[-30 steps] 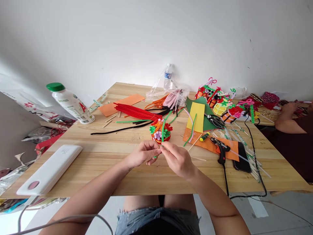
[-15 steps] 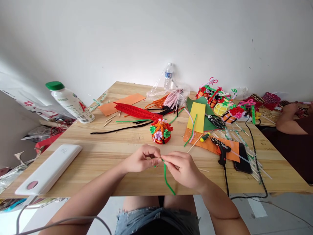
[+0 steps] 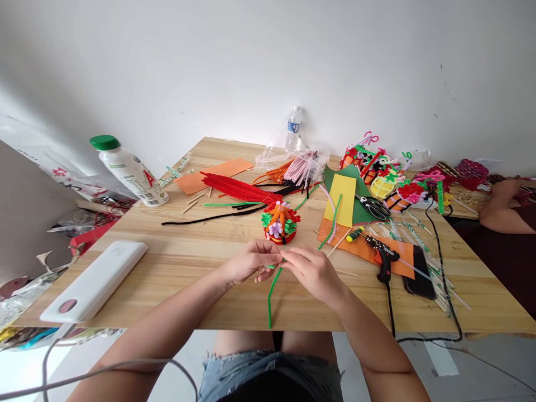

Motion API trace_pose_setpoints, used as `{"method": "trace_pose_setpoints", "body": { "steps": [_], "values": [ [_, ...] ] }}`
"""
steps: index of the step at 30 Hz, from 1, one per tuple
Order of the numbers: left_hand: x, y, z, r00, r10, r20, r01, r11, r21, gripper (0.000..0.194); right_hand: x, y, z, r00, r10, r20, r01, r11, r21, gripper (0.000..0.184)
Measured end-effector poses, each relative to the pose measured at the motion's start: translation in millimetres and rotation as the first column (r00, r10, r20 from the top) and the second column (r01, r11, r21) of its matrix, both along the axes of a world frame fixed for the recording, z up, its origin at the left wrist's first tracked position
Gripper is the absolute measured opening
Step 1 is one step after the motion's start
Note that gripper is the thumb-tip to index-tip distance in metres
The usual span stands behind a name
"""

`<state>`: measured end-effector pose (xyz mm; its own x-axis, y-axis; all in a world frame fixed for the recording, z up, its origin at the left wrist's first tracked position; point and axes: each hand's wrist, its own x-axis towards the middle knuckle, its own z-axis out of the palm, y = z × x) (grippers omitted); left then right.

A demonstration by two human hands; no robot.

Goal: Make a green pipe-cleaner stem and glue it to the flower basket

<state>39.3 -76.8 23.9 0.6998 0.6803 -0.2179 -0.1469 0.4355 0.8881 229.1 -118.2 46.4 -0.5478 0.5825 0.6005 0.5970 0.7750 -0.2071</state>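
Observation:
Close to the table's front edge, my left hand (image 3: 256,261) and my right hand (image 3: 310,272) meet fingertip to fingertip. Both are closed on a green pipe cleaner (image 3: 272,293), whose long tail hangs down from between the fingers; a short bit of green also shows under the left fingers. The part inside the pinch is hidden. Just beyond the hands stands a small round ornament (image 3: 280,223) made of pipe cleaners, with red, orange, green and lilac flower shapes.
Red pipe cleaners (image 3: 238,187) lie behind the ornament. To the right are a hot glue gun (image 3: 382,257), scissors (image 3: 374,208), a phone (image 3: 421,279) and finished ornaments (image 3: 385,184). A power bank (image 3: 96,282) and a white bottle (image 3: 129,173) stand left. A co-worker's arm (image 3: 505,206) rests far right.
The hanging tail of the green pipe cleaner has swung from the right to the left. My fingers have shifted their pinch slightly, and the whole view has moved a little.

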Motion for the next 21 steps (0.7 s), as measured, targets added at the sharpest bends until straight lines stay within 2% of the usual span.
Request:
{"method": "trace_pose_setpoints", "body": {
  "steps": [3,5,9,14,18,21],
  "values": [
    [1,0,2.1,1.0,0.016,0.011,-0.015,0.998,-0.062,0.031,2,2,-1.8,0.998,0.0,0.057,-0.002,0.999,0.043,0.027],
    [1,-1,2.9,0.999,0.025,0.02,-0.024,0.997,-0.079,0.031,2,3,-4.0,0.999,-0.011,0.034,0.01,0.999,0.047,0.031],
    [4,-1,2.6,0.999,0.034,0.032,-0.031,0.994,-0.108,0.031,0,5,-8.2,0.996,-0.087,0.016,0.086,0.995,0.053,0.023],
    [6,-1,2.4,0.997,-0.001,0.075,0.014,0.986,-0.166,0.029,-3,6,-9.8,0.982,-0.161,0.099,0.145,0.978,0.15,0.02],
    [6,-1,3.2,0.996,-0.011,0.086,0.027,0.982,-0.187,0.031,0,9,-10.4,0.986,-0.117,0.118,0.092,0.975,0.201,0.021],
    [4,1,2.5,0.998,0.007,0.068,0.004,0.987,-0.16,0.033,3,11,-10.8,0.996,-0.062,0.057,0.054,0.99,0.133,0.02]
  ]
}}
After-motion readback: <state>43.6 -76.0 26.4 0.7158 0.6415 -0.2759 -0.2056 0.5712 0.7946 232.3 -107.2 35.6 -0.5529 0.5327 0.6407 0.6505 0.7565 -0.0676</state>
